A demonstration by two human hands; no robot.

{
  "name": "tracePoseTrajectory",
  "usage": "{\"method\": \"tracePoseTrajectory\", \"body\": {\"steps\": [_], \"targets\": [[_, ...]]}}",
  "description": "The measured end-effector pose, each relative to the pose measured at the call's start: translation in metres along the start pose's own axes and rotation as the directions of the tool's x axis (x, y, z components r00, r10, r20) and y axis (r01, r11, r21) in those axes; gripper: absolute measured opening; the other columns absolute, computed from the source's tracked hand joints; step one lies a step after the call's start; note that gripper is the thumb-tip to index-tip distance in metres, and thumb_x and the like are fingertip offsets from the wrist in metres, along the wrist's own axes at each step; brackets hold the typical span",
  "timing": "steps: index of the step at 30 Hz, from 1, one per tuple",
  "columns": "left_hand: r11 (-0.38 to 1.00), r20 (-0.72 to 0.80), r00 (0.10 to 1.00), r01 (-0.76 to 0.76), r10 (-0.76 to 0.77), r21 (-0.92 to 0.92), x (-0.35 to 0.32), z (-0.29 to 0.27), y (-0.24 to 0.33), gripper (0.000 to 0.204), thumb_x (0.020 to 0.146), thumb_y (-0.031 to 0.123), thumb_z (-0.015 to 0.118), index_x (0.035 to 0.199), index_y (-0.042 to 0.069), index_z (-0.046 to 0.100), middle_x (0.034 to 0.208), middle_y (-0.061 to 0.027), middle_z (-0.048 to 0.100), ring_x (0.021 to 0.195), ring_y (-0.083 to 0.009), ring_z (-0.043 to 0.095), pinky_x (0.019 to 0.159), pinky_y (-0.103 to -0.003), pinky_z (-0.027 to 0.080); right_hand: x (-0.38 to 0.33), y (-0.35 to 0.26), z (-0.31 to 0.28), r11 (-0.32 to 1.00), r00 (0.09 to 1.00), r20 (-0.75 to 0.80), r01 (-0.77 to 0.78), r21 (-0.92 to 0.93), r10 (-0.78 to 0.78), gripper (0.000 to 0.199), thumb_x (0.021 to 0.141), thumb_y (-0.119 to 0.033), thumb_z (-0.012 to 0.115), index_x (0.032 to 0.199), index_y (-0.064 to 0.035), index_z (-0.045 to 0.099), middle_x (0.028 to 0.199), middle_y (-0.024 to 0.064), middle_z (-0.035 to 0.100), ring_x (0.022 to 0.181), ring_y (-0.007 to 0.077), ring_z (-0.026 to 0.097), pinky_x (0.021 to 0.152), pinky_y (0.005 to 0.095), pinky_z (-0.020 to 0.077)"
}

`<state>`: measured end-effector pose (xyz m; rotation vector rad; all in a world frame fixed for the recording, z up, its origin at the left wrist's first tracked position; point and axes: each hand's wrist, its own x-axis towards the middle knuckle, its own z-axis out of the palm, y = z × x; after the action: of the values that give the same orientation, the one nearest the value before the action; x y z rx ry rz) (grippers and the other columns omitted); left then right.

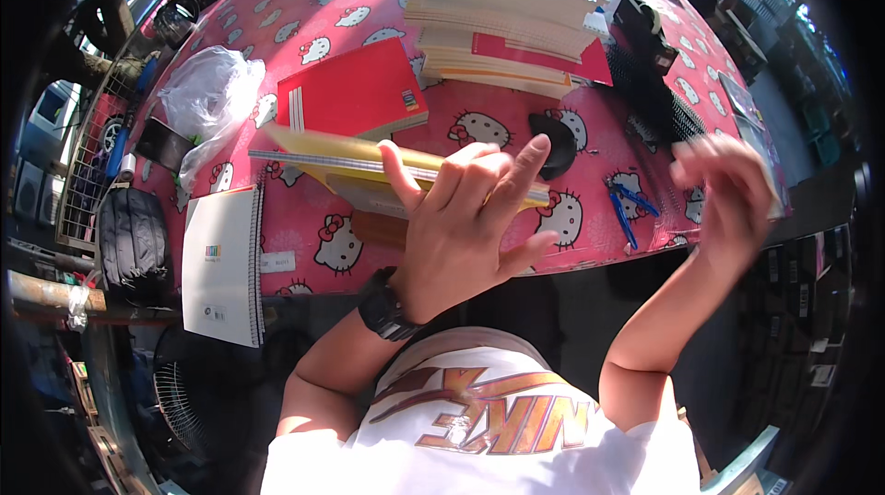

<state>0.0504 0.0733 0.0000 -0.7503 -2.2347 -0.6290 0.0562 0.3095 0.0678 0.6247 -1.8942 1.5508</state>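
My left hand, with a black watch at its wrist, is at a yellow-covered notebook raised at a tilt above the table. Its middle fingers bend at the notebook's page edges, while the index finger and thumb stick out. A brown flat thing shows partly under the notebook. My right hand is lifted over the table's right side, blurred by motion, with bent fingers and no object visible in it. Nearest to it are a blue-handled tool, like pliers or snips, and black mesh.
A red notebook lies beyond the yellow one. Behind it rises a tall stack of notebooks. A black mouse-shaped object sits mid-table. To the left are a plastic bag, a white spiral notebook overhanging the edge, and a grey pouch.
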Motion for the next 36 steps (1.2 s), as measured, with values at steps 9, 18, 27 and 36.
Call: {"method": "tracePoseTrajectory", "body": {"steps": [9, 18, 27, 36], "targets": [[0.996, -0.149, 0.989, -0.010, 0.023, 0.087, 0.012, 0.030, -0.007, 0.024, 0.070, 0.031, 0.072, 0.088, 0.018, 0.063, 0.078, 0.0022, 0.052, 0.088, -0.0189, 0.053, 0.104, -0.063, 0.006, -0.045, 0.242, -0.088, 0.290, 0.880, -0.169, -0.320, -0.902, 0.444, 0.022, 0.076, -0.026, 0.070, 0.085, -0.0066, 0.065, 0.089, 0.0125, 0.058, 0.092, 0.0305, 0.056, 0.080, 0.0385, 0.0468], [0.998, -0.079, 0.997, 0.030, -0.026, 0.053, 0.014, 0.025, -0.002, 0.021, 0.077, 0.021, 0.066, 0.097, 0.017, 0.065, 0.092, 0.0040, 0.062, 0.099, -0.0155, 0.055, 0.104, -0.067, 0.000, -0.026, 0.238, -0.088, 0.211, 0.894, -0.209, -0.310, -0.927, 0.396, 0.015, 0.077, -0.018, 0.065, 0.082, -0.0045, 0.061, 0.083, 0.0159, 0.065, 0.082, 0.0332, 0.064, 0.074, 0.0408, 0.0509], [0.997, -0.026, 0.999, 0.032, -0.030, 0.075, 0.016, 0.024, 0.000, 0.030, 0.078, 0.028, 0.067, 0.105, 0.017, 0.062, 0.100, -0.0001, 0.062, 0.100, -0.0166, 0.055, 0.105, -0.061, 0.011, -0.015, 0.211, -0.106, 0.285, 0.929, -0.262, -0.334, -0.898, 0.262, 0.032, 0.077, 0.001, 0.041, 0.107, -0.0040, 0.050, 0.096, 0.0183, 0.061, 0.088, 0.0371, 0.061, 0.077, 0.0436, 0.0497], [0.912, -0.032, 0.998, -0.070, 0.062, -0.405, 0.022, -0.011, -0.035, 0.019, 0.077, 0.001, 0.065, 0.089, 0.015, 0.069, 0.086, -0.0010, 0.067, 0.079, -0.0177, 0.062, 0.080, -0.032, 0.039, -0.023, 0.039, 0.006, 0.771, 0.727, 0.257, -0.611, -0.181, 0.637, 0.025, 0.092, -0.011, 0.049, 0.116, -0.0063, 0.053, 0.080, 0.0011, 0.047, 0.067, 0.0087, 0.043, 0.060, 0.0233, 0.0404]]}}
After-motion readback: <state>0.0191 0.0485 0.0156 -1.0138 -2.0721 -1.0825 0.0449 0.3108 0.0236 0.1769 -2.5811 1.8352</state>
